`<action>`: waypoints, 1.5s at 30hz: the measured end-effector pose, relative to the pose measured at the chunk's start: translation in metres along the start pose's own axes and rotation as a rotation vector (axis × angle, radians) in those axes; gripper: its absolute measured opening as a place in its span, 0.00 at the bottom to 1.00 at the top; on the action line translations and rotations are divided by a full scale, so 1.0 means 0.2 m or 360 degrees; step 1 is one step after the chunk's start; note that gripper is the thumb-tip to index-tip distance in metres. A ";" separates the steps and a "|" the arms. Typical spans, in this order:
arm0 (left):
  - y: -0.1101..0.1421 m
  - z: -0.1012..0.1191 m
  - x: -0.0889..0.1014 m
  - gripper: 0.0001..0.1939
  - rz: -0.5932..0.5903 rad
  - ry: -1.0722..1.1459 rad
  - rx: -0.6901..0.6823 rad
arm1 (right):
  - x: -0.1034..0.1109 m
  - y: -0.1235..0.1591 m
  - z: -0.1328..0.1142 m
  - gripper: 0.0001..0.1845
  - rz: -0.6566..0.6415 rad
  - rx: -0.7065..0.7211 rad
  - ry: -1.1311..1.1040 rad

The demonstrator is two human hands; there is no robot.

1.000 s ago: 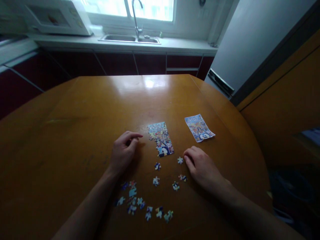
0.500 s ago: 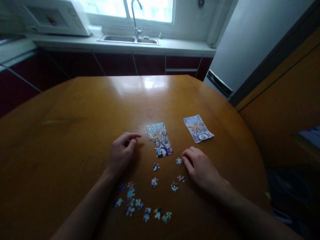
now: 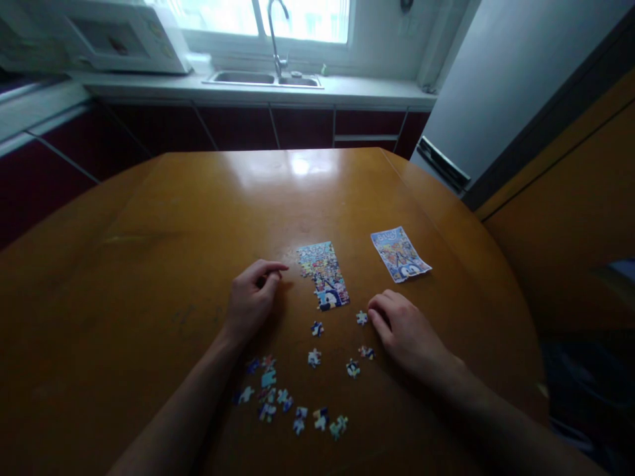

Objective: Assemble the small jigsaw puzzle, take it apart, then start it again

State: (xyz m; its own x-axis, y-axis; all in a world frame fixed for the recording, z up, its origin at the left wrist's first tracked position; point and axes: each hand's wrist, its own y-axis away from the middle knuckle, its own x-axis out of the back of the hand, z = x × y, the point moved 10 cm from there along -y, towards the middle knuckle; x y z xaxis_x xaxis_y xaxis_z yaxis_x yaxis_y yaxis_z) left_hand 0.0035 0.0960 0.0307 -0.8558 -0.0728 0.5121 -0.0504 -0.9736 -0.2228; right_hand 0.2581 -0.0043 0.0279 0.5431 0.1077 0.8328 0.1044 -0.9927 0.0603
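Before me lies a partly assembled jigsaw puzzle, its left edge jagged where it borders bare table. To its left my left hand rests on the wood, index finger stretched out near the puzzle and the other fingers curled; nothing shows in it. My right hand lies loosely bent at the lower right, thumb apart from the fingers. Its fingertips are beside a single pale blue puzzle piece; whether they touch cannot be made out. Another loose piece sits just below the puzzle.
Several loose pieces are scattered between my forearms, down to the near side. A printed reference picture lies right of the puzzle on the brown wooden table. Behind stand a counter with a sink, a microwave and a fridge.
The view has shifted slightly, so the whole scene sits a little further right. Both hands, the puzzle and the loose pieces keep their places on the table.
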 end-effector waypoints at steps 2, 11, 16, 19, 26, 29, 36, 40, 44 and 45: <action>0.00 0.00 0.00 0.11 0.0005 0.0002 0.0001 | 0.00 0.00 0.00 0.07 -0.0002 0.0001 0.0003; 0.00 0.00 0.00 0.11 -0.0001 0.0009 0.0026 | 0.00 0.00 0.00 0.08 -0.0009 0.0005 0.0013; 0.00 0.01 0.00 0.11 0.0005 -0.0001 0.0015 | 0.00 0.00 0.00 0.08 -0.0003 0.0024 0.0023; 0.00 0.01 0.00 0.11 0.0009 0.0018 0.0002 | 0.00 0.00 0.00 0.08 0.0001 0.0020 0.0019; 0.00 0.00 0.00 0.11 -0.0008 0.0003 -0.0014 | 0.00 0.00 0.00 0.08 -0.0006 0.0019 0.0010; 0.00 0.00 0.00 0.11 -0.0014 -0.0007 -0.0009 | 0.00 0.00 0.00 0.08 -0.0019 0.0015 0.0009; 0.00 -0.01 -0.01 0.11 -0.0006 0.0025 -0.0014 | 0.00 0.00 0.00 0.08 -0.0015 0.0016 0.0017; 0.00 -0.01 -0.01 0.11 -0.0013 0.0026 -0.0007 | -0.01 0.00 0.00 0.08 -0.0029 0.0002 0.0016; 0.00 0.00 -0.01 0.11 -0.0016 0.0033 -0.0006 | 0.00 0.00 0.00 0.08 -0.0043 -0.0012 0.0010; 0.00 0.00 -0.01 0.11 -0.0018 0.0033 -0.0002 | 0.00 0.00 0.00 0.08 -0.0047 -0.0014 0.0010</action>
State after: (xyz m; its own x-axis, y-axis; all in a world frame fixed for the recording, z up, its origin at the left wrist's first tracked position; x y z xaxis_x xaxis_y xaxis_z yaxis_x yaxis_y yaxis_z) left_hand 0.0046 0.0962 0.0295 -0.8656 -0.0572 0.4975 -0.0610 -0.9740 -0.2180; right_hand 0.2582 -0.0043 0.0266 0.5349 0.1364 0.8339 0.1129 -0.9896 0.0894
